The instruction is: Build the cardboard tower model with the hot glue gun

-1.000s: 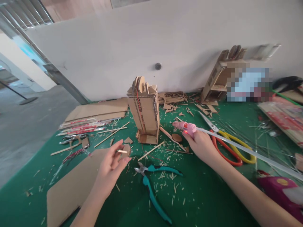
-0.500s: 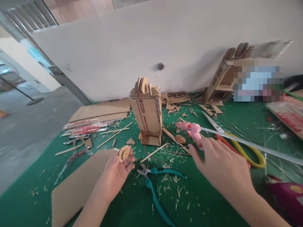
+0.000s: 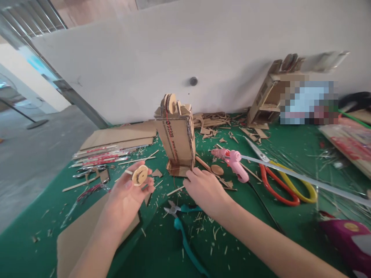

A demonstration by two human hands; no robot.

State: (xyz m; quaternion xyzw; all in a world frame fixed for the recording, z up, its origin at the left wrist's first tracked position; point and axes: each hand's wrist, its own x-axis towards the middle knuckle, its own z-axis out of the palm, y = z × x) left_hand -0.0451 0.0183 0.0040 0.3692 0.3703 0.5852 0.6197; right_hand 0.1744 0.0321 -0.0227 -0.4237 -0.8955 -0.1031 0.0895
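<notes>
My left hand (image 3: 127, 195) is raised over the green table and pinches a small round cardboard disc (image 3: 140, 175) with a short stick through it. My right hand (image 3: 204, 189) lies low over the table, its back to me, fingers stretched toward the base of the upright cardboard tower (image 3: 177, 141) and a thin wooden stick (image 3: 175, 190). I see nothing in it. The pink glue gun (image 3: 235, 163) lies on the table to the right of that hand, untouched.
Teal pliers (image 3: 185, 233) lie just below my right hand. Orange and yellow scissors (image 3: 285, 189) and a long pale strip (image 3: 307, 179) lie to the right. A cardboard sheet (image 3: 78, 235) sits at lower left by the table edge. Scraps and a second cardboard model (image 3: 268, 98) line the wall.
My right hand let go of the pink glue gun and moved left to the tower's base. My left hand turned and raised the disc.
</notes>
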